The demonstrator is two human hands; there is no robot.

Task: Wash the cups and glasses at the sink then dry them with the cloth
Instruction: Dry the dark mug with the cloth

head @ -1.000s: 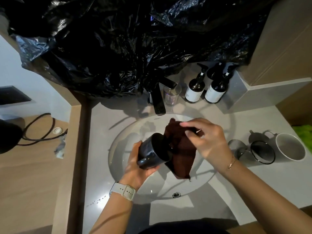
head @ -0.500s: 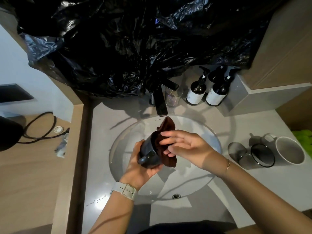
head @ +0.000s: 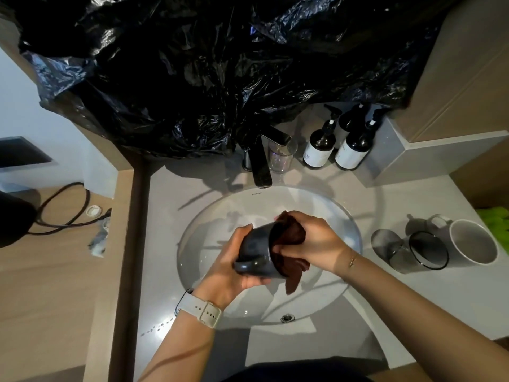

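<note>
Drying step: left hand (head: 234, 267) is gripping the dark mug (head: 256, 250) over the sink (head: 349, 224), right hand (head: 311, 241) is bunched around the brown cloth (head: 289, 244), stuffing it inside; next probably twisting it round the inner wall.

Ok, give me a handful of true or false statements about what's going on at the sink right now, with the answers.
1. The left hand holds the dark mug over the sink. True.
2. The right hand presses a white cloth into the mug. False: the cloth is dark brown.
3. A white mug lies on its side on the counter to the right. True.
4. Water is running from the tap. False: no stream is visible.
5. The clear glass by the tap lies tipped over. False: it stands upright.
</note>
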